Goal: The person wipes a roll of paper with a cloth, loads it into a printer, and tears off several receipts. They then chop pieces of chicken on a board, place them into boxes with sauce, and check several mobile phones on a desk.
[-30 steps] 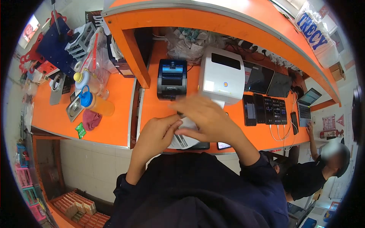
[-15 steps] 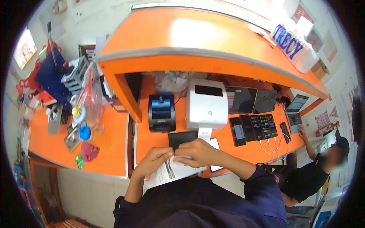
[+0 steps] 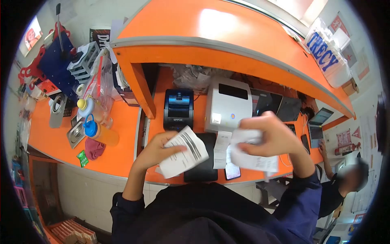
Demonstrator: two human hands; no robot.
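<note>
My left hand (image 3: 158,151) pinches a printed paper slip (image 3: 183,156) with dark bars, slightly curled, held over a flat black item (image 3: 202,171) on the orange desk. My right hand (image 3: 273,136), blurred, grips several white printed papers (image 3: 255,162) to the right of it. Between the hands, a printed strip (image 3: 222,149) hangs from the white label printer (image 3: 227,107). A phone with a lit screen (image 3: 232,171) lies partly under the papers. The black printer (image 3: 178,110) stands left of the white one.
An orange shelf (image 3: 195,28) overhangs the desk. Drink bottles (image 3: 91,129) and a maroon cloth (image 3: 94,149) occupy the left table. Tablets (image 3: 289,109) stand behind my right hand. At right, another person (image 3: 339,187) sits with a hand by a laptop (image 3: 317,132).
My hands, together on the paper before, have moved apart. The slip is now in my left hand and other papers are in my right. The view has shifted slightly.
</note>
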